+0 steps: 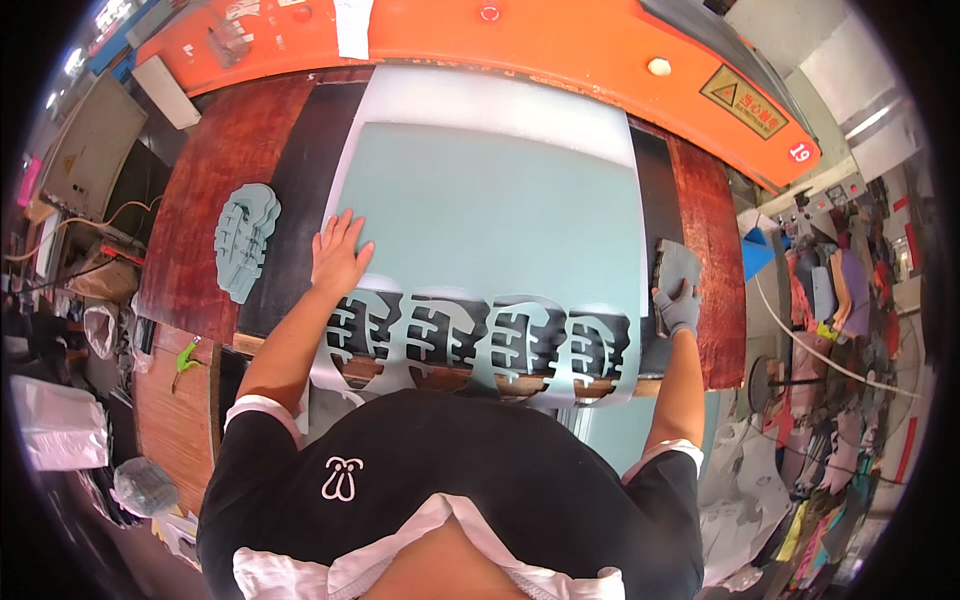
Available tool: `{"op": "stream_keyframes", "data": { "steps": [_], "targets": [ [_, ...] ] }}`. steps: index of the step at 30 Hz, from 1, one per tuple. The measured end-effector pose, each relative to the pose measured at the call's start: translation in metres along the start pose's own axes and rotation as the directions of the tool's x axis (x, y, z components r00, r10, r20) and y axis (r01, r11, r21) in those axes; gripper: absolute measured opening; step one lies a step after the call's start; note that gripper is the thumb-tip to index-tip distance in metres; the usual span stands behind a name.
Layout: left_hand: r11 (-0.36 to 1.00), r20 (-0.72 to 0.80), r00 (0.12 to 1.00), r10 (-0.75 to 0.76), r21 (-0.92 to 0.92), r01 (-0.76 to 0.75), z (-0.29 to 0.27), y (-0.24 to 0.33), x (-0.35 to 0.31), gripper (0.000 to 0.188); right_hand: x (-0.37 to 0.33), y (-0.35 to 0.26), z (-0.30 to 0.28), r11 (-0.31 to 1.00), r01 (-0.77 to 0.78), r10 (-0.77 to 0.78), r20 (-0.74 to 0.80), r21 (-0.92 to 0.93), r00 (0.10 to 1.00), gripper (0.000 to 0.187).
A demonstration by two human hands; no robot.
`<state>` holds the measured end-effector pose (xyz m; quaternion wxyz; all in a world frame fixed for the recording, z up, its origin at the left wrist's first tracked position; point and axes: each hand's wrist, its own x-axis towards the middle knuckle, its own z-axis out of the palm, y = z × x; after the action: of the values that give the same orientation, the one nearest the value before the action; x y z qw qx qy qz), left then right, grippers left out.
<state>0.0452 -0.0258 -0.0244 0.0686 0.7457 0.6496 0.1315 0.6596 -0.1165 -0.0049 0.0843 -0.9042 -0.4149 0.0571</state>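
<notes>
A pale grey-green sheet (490, 210), likely foam, lies over a white board (480, 90). Several sandal-upper-shaped holes are cut in a row along its near edge, leaving thin strips (397, 365) that hang toward me. My left hand (341, 252) rests flat on the sheet's left margin, fingers spread. My right hand (680, 308), in a grey glove, grips the near part of a grey block with a notched left side (679, 262), which looks like a cutting die. It stands right of the sheet. Stacked cut pieces (247, 240) of the same colour lie at the left.
An orange machine beam (420, 40) with a red button (489, 11) spans the far side. Reddish-brown boards (215, 200) flank the black strips beside the sheet. Coloured scraps (830, 290) pile up at the far right. A green-handled tool (186, 357) is at the left.
</notes>
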Motion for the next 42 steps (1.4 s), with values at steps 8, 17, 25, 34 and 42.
{"op": "stream_keyframes", "data": {
  "steps": [8, 17, 25, 34, 42],
  "targets": [
    [0.955, -0.225, 0.961, -0.158, -0.281, 0.091, -0.001, -0.034, -0.073, 0.033, 0.009, 0.004, -0.004, 0.990, 0.141, -0.141, -0.065, -0.005, 0.988, 0.098],
    [0.944, -0.317, 0.948, -0.024, -0.319, -0.083, -0.002, -0.047, -0.112, 0.027, 0.012, 0.023, -0.020, 0.476, -0.016, -0.147, 0.098, 0.879, 0.984, 0.059],
    [0.920, -0.415, 0.902, 0.118, -0.295, -0.256, -0.009, -0.076, -0.094, 0.024, -0.100, -0.159, -0.055, 0.294, 0.212, -0.373, -0.092, 0.932, 0.923, 0.066],
    [0.876, -0.354, 0.931, 0.095, -0.414, -0.246, -0.014, -0.098, -0.088, 0.025, -0.220, -0.433, 0.047, 0.433, 0.199, -0.468, 0.031, 0.879, 0.883, 0.074],
    [0.841, -0.271, 0.961, 0.061, -0.505, -0.196, -0.019, -0.107, -0.078, 0.026, -0.247, -0.499, 0.085, 0.798, 0.507, -0.507, -0.092, 0.325, 0.857, 0.070]
  ]
}}
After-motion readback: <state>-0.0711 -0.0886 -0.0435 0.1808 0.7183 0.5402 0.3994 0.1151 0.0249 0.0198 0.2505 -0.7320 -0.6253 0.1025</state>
